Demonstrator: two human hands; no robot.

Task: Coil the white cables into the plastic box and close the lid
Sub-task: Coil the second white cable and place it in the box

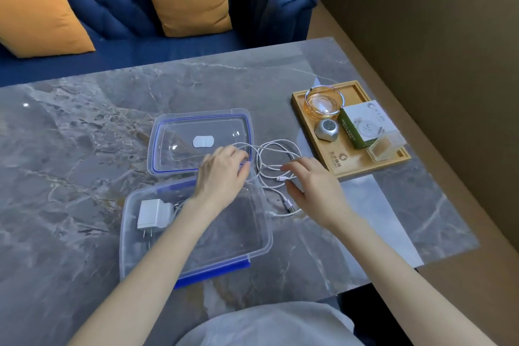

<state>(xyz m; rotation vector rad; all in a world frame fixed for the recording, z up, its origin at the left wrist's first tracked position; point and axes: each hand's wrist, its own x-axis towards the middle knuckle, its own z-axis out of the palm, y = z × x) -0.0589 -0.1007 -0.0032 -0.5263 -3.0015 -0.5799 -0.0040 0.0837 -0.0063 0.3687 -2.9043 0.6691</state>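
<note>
A fold of pale grey-white clothing [269, 323] is seen at the bottom edge, and both bare forearms reach forward from it over the grey marble table [70, 149]. Under the left forearm stands the clear rectangular plastic box [238, 236] with blue clips, open on top. A white wall charger with metal prongs [153, 213] lies inside it, to the left of the left wrist. The left hand [222, 174] is held over the far rim of the box, its fingers curled loosely around a loop of the thin white cables [278, 154]; it cannot be told how firmly the loop is gripped. The right hand [311, 185] is half open, the thumb and the fingers spread apart, and the fingertips touch the cable strands on the table. Most of the cables lie in loose loops between and just beyond the two hands, outside the box, with a plug end near the right thumb. The transparent lid with a blue seal [200, 142] lies flat beyond the left hand, apart from the box. Beyond the right hand a wooden tray [362, 168] is placed, which carries a glass ashtray [324, 102], a green and white carton [362, 126] and a small silver object [325, 128].
</note>
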